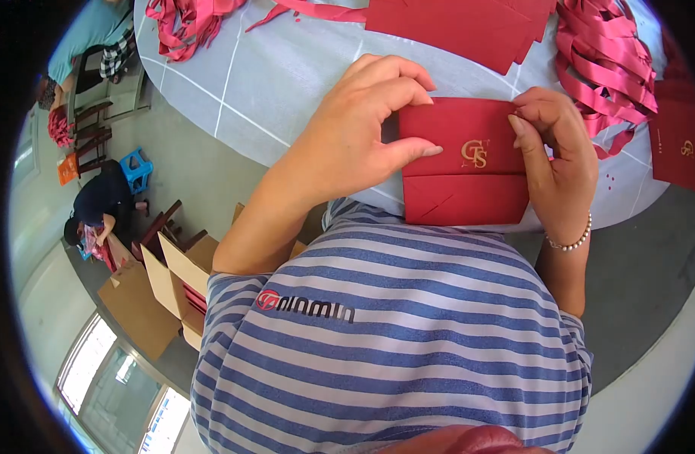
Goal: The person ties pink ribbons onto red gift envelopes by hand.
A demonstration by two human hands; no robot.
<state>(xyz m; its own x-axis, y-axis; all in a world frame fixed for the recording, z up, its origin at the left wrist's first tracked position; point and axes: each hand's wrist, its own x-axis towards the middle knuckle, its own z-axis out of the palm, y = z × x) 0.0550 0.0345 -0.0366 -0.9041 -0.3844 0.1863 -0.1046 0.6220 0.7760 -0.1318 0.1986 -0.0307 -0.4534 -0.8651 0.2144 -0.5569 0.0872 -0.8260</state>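
Observation:
A red paper gift bag with gold lettering lies flat on the table's near edge, its lower part creased and folded. My right hand pinches the bag's upper right edge between thumb and fingers; whether a ribbon end is also caught there I cannot make out. At the upper left corner is my left hand, its thumb stretched over the bag's face and its fingers curved above, with a gap between them. Beyond the bag rests a stack of red paper bags. Pink-red ribbons are heaped to the right.
More ribbons lie at the far left of the grey-white tablecloth. Another red bag is at the right edge. On the floor to the left stand an open cardboard box and a blue stool. A seated person works nearby.

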